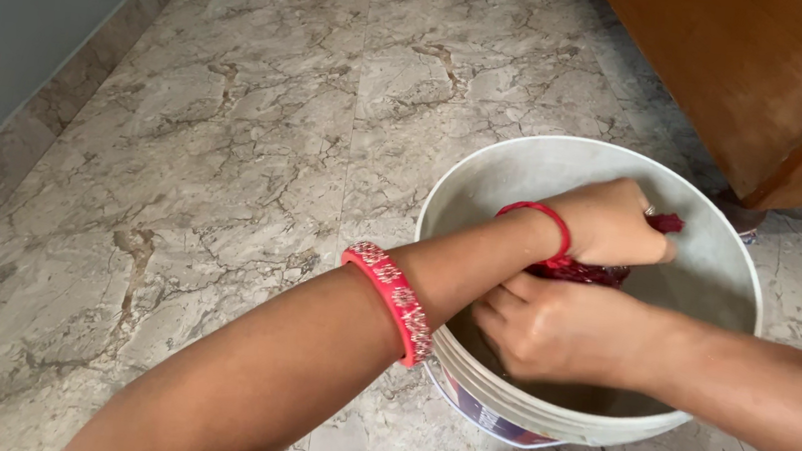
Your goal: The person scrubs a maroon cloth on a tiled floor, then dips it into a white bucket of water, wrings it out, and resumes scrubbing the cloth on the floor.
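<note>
A white plastic bucket (721,242) stands on the marble floor at the right. Both my hands are inside it, above murky water. My left hand (612,224), with a thin red bangle on the wrist and a wider studded red bangle up the forearm, is closed around one end of a dark red wet cloth (587,272). My right hand (550,328) is closed on the other end, just below the left one. The cloth looks twisted between them; most of it is hidden by the hands.
Grey-brown marble floor tiles (260,139) spread to the left and behind the bucket. A brown wooden cabinet (770,76) stands at the top right, close behind the bucket. A grey wall (12,20) with a stone skirting runs along the left.
</note>
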